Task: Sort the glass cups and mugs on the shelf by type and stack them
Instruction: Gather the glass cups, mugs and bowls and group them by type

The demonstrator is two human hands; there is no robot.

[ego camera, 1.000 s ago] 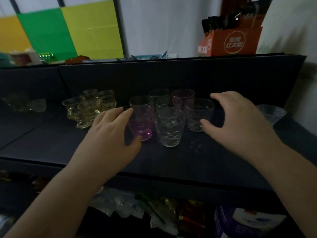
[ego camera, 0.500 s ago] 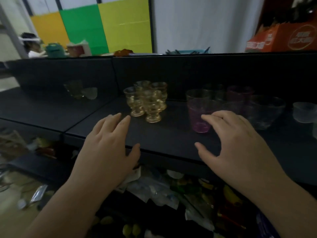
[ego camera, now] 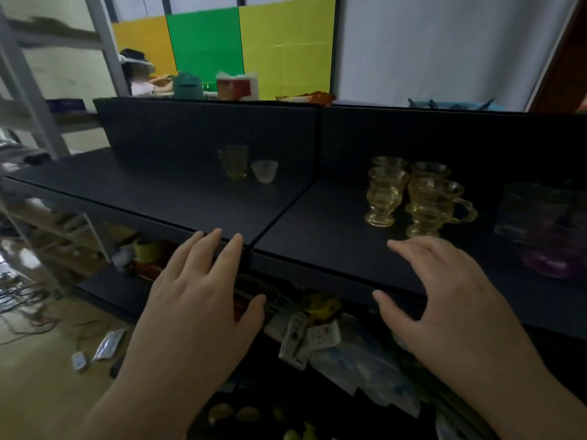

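On shelf, upright mugs, handle rightward

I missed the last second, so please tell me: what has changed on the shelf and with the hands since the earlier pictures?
The view swung left: the amber mugs and pink cup now sit at the right, and a lone amber mug and small clear cup appear farther left. Left hand and right hand stay open, holding nothing. No glass moved.
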